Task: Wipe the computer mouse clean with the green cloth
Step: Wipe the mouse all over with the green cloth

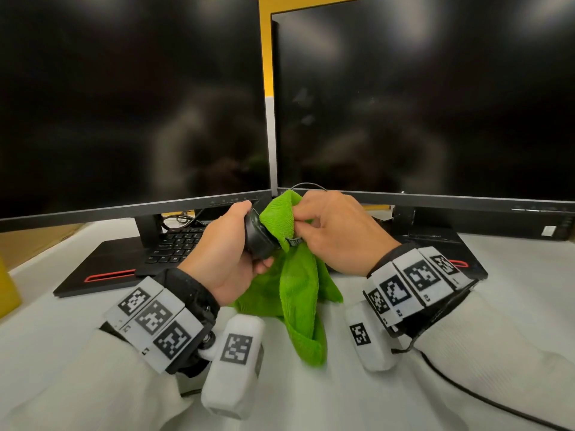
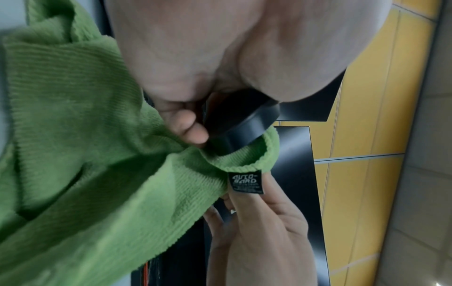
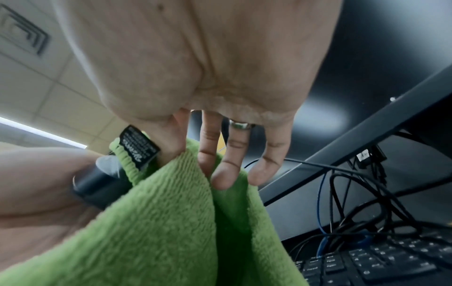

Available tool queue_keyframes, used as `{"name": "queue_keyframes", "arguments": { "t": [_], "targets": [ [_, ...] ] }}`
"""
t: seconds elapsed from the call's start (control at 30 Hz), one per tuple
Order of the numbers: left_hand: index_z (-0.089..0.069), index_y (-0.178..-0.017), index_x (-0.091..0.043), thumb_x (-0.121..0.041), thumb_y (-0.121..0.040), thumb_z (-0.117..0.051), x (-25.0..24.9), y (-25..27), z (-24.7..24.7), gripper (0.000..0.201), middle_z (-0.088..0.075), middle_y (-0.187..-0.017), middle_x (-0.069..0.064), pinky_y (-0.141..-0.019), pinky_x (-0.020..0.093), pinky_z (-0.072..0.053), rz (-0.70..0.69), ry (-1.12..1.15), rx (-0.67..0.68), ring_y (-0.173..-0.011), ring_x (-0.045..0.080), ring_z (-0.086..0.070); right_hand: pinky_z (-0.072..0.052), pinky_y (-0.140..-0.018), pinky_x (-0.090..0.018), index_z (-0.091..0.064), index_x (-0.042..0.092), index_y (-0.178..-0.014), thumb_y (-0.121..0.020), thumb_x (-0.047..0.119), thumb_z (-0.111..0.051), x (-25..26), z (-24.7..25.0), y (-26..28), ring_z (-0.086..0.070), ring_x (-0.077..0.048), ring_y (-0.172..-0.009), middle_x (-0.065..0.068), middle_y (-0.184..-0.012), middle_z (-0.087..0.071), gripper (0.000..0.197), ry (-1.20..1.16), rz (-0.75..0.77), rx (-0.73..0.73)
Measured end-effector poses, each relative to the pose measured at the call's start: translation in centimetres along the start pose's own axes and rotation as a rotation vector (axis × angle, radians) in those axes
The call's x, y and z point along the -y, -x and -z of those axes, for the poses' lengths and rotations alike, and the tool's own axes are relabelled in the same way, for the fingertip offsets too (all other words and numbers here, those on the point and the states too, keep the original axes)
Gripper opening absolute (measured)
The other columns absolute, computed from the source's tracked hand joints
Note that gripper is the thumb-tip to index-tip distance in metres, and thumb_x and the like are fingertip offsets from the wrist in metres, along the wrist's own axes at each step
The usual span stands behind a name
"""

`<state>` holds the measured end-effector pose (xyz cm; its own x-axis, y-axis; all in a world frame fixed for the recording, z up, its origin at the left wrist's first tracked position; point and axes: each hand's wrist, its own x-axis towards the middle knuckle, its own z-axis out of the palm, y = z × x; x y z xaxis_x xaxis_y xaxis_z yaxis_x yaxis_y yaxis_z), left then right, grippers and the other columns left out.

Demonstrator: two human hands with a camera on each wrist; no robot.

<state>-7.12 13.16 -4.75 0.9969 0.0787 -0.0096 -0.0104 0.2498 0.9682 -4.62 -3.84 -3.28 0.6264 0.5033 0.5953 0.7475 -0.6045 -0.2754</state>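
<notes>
We've got the mouse (image 1: pixel 258 241) lifted off the desk (image 1: pixel 513 275), gripped in our left hand (image 1: pixel 230 250) just in front of the two dark monitors (image 1: pixel 133 98), with the cloth (image 1: pixel 298 275) pressed against its right side and the rest hanging down to the desk. Our right hand (image 1: pixel 336 231) is pinching the cloth near its black tag (image 2: pixel 246 182), so we'd say we're mid-wipe. Next move probably needs us to turn the mouse in the left hand so the cloth reaches the parts our fingers cover.
</notes>
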Motion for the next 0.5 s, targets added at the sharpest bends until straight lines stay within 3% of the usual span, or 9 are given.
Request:
{"name": "queue_keyframes", "arguments": {
  "t": [0.07,0.2,0.3,0.37,0.43,0.5],
  "targets": [
    [-0.058,-0.113,-0.011,-0.042,-0.108,-0.040,0.06,-0.01,-0.23,0.036,-0.051,-0.062,0.008,-0.047,0.026,-0.026,0.002,-0.019,-0.024,-0.046,0.023,-0.042,-0.042,-0.073,-0.034,-0.068,0.011,-0.071,-0.094,0.012,-0.060,0.20,-0.14,-0.12,-0.054,-0.020,-0.077,0.002,-0.076,-0.054,0.024,0.005,-0.011,0.014],
    [-0.060,-0.094,-0.010,-0.039,-0.108,-0.042,-0.02,0.36,-0.64,0.036,-0.050,-0.054,0.005,-0.049,0.027,-0.024,-0.027,-0.006,-0.050,-0.047,0.023,-0.042,-0.038,-0.069,-0.033,-0.056,0.025,-0.059,-0.092,0.010,-0.062,-0.12,-0.26,-0.35,-0.048,-0.011,-0.067,0.008,-0.068,-0.047,0.037,-0.122,-0.020,0.007],
    [-0.059,-0.085,-0.013,-0.037,-0.107,-0.044,0.06,0.58,-0.79,0.036,-0.050,-0.056,0.006,-0.051,0.029,-0.024,-0.035,0.018,-0.067,-0.050,0.023,-0.042,-0.047,-0.073,-0.039,-0.073,0.010,-0.074,-0.093,0.013,-0.063,-0.45,-0.61,-0.25,-0.053,-0.014,-0.072,0.008,-0.073,-0.054,0.022,-0.210,-0.008,0.007],
    [-0.060,-0.090,-0.014,-0.038,-0.107,-0.044,0.02,0.51,-0.68,0.034,-0.051,-0.061,0.007,-0.050,0.028,-0.025,-0.032,0.030,-0.070,-0.050,0.023,-0.043,-0.049,-0.075,-0.039,-0.076,0.009,-0.079,-0.094,0.015,-0.063,-0.43,-0.86,-0.18,-0.055,-0.016,-0.075,0.010,-0.074,-0.054,0.020,-0.225,0.006,-0.004],
    [-0.062,-0.101,-0.015,-0.039,-0.106,-0.044,-0.13,0.42,-0.46,0.031,-0.053,-0.065,0.007,-0.048,0.026,-0.028,-0.013,0.047,-0.064,-0.050,0.022,-0.046,-0.048,-0.074,-0.042,-0.069,0.009,-0.071,-0.093,0.015,-0.062,-0.11,-0.92,-0.17,-0.054,-0.016,-0.075,0.011,-0.072,-0.050,0.024,-0.196,0.026,-0.025],
    [-0.061,-0.109,-0.016,-0.039,-0.105,-0.044,-0.25,0.42,-0.19,0.029,-0.055,-0.067,0.007,-0.043,0.024,-0.032,0.022,0.048,-0.030,-0.050,0.022,-0.048,-0.043,-0.071,-0.038,-0.060,0.020,-0.063,-0.092,0.016,-0.059,0.05,-0.67,-0.12,-0.051,-0.014,-0.072,0.012,-0.070,-0.047,0.029,-0.171,0.026,-0.035]
  ]
}}
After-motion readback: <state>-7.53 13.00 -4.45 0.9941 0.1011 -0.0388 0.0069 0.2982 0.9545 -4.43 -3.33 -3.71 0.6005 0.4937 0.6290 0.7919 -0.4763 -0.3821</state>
